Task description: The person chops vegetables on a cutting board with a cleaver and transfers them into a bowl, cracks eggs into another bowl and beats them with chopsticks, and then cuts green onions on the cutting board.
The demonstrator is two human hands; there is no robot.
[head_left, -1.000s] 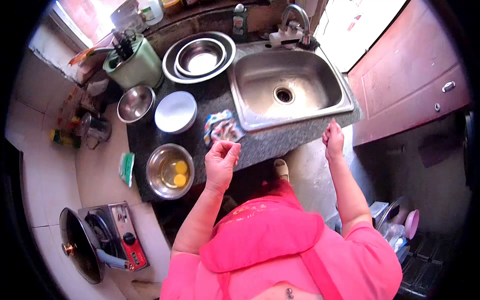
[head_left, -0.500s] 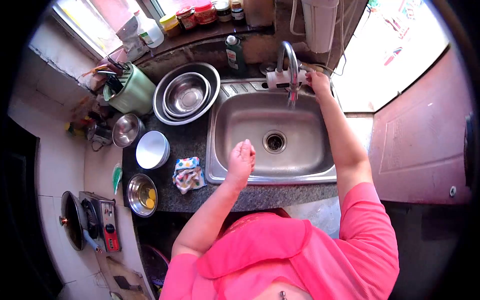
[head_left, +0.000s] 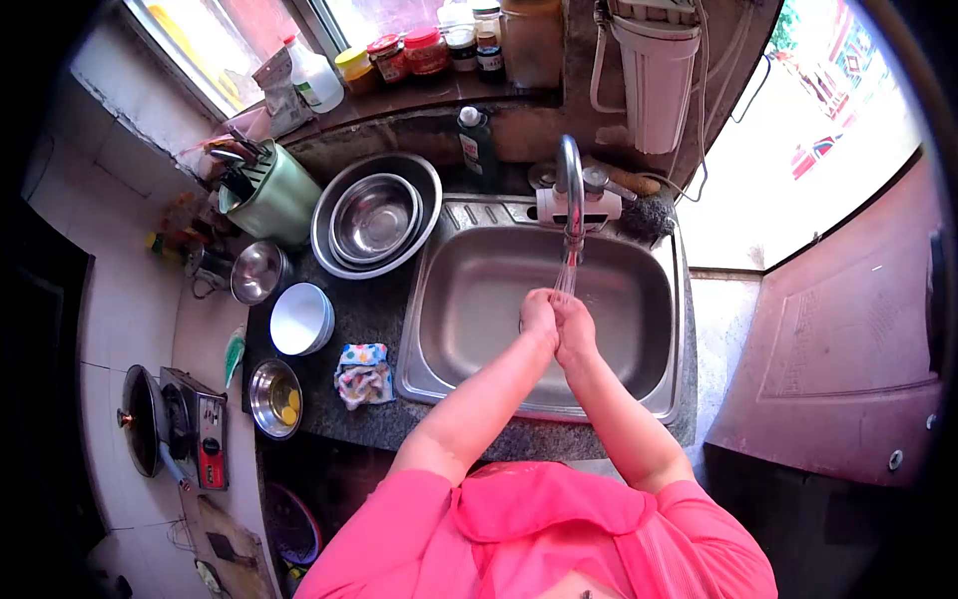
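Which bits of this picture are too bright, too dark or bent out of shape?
Head view: doorway burnt mostly white, window partly so. Head view: black corners, dim space below the counter. Head view: windowsill bowed, probably by the lens.

**Hidden at the Sink point(head_left: 469, 299)**

Left hand point(head_left: 540, 313) and right hand point(head_left: 575, 326) covered most of the drain point(head_left: 521, 324), their fingers partly obscured. Print on the jars point(head_left: 426, 57) was too small to read; the bottom edge cropped the pink clothing point(head_left: 399, 534).
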